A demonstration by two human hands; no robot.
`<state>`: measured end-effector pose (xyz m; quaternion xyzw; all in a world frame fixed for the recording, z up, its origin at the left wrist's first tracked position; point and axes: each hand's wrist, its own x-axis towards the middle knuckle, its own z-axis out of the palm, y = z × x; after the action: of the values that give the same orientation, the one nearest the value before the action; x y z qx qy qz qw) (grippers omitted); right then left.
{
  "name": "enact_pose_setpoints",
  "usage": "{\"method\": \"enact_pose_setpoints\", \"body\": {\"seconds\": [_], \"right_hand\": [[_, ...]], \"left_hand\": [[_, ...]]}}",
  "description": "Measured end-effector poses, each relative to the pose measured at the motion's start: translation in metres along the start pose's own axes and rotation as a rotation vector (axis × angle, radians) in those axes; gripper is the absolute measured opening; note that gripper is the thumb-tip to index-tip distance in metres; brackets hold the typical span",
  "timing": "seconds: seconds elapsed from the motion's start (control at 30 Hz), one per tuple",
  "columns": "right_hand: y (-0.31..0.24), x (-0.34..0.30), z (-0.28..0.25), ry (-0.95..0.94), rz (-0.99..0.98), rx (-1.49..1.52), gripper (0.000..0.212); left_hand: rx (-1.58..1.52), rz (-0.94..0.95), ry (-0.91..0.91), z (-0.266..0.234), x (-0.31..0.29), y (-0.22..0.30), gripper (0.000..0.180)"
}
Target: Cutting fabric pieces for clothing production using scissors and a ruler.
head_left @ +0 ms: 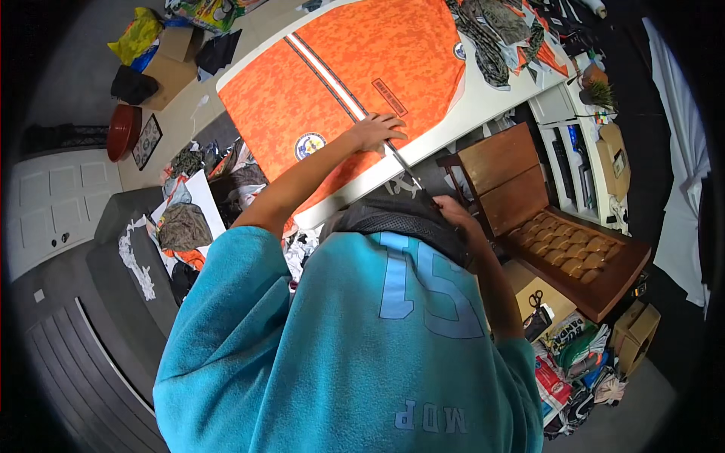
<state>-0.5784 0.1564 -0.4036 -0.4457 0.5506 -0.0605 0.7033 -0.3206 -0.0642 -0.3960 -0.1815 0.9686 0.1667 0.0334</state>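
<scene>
Orange camouflage-patterned fabric (287,98) lies spread over a white table (483,106), crossed by a white stripe with dark borders. My left hand (371,133) rests on it near the table's front edge, fingers stretched out, at the lower end of the stripe. Beside its fingertips a slim, shiny, blade-like thing (402,164) slants over the table edge toward my waist. My right hand (451,211) is low by my right hip, off the table, its fingers curled near dark cloth at my waist. What they hold, if anything, is hidden.
A wooden chair (513,181) with a tufted seat stands close on the right. Patterned cloth pieces (491,45) lie heaped at the table's far right. Scissors (535,298) rest on a carton behind the chair. Fabric scraps (185,226) cover a grey sofa on the left.
</scene>
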Motion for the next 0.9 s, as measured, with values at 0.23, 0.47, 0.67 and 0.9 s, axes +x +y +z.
{"method": "enact_pose_setpoints", "body": {"seconds": [0.23, 0.47, 0.67, 0.9], "right_hand": [[-0.008, 0.016, -0.009, -0.026, -0.173, -0.055, 0.015], [0.008, 0.033, -0.012, -0.015, -0.195, -0.116, 0.015], [-0.001, 0.034, -0.01, 0.004, -0.145, -0.116, 0.016], [-0.017, 0.028, -0.007, 0.007, -0.196, -0.109, 0.018]], "left_hand": [[0.008, 0.014, -0.008, 0.008, 0.002, -0.013, 0.082], [0.039, 0.009, -0.063, 0.008, 0.002, -0.009, 0.09], [0.039, 0.007, -0.069, 0.011, 0.001, -0.011, 0.094], [0.017, 0.029, -0.038, 0.012, 0.002, -0.015, 0.093]]}}
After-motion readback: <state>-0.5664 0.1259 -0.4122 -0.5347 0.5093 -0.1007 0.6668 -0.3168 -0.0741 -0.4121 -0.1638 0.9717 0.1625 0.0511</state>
